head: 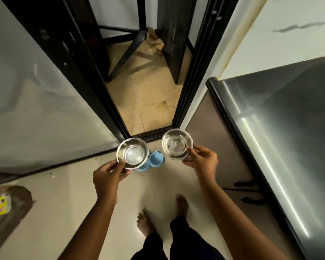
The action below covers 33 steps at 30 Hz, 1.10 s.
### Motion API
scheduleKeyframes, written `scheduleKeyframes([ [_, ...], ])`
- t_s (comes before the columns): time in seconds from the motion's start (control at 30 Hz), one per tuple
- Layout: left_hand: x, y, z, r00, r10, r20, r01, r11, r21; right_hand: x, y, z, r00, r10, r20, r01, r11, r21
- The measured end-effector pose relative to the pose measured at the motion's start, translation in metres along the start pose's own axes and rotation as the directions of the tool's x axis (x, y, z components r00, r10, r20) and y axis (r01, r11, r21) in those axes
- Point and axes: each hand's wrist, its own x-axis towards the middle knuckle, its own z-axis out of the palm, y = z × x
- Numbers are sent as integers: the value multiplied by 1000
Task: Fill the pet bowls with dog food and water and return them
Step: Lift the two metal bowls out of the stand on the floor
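Observation:
My left hand [107, 178] pinches the near rim of a round steel bowl [132, 152], held level above the floor; its inside looks bare and shiny. My right hand [203, 159] grips the near rim of a second steel bowl [176, 143], which also shows only bare metal. Between and below the two bowls a light blue plastic bowl stand [154, 159] rests on the floor, partly hidden by the left bowl. No food or water shows in either bowl.
A black-framed doorway [150, 136] opens ahead onto a tan floor with black metal legs. A glossy panel stands at left, a steel refrigerator [281, 128] at right. My bare feet [144, 220] are on the pale tiles. A brown bag with a yellow label [1, 205] lies at left.

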Motion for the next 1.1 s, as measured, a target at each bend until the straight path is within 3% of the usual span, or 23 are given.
scheduleKeyframes([
  [0.37,-53,73,17,967,59,247,-58,998,-12,-81,-34,-80,995,-78,-66,83,994,68],
  [0.6,-90,94,95,878,40,477,-67,997,39,-105,-52,-154,972,-137,-190,171,970,174],
  [0.77,-136,90,170,804,31,594,-128,984,122,-103,-56,-224,938,-102,-331,186,954,235],
  [1.1,-178,71,282,736,20,677,-193,964,181,-84,-50,-311,888,-20,-460,178,936,303],
])
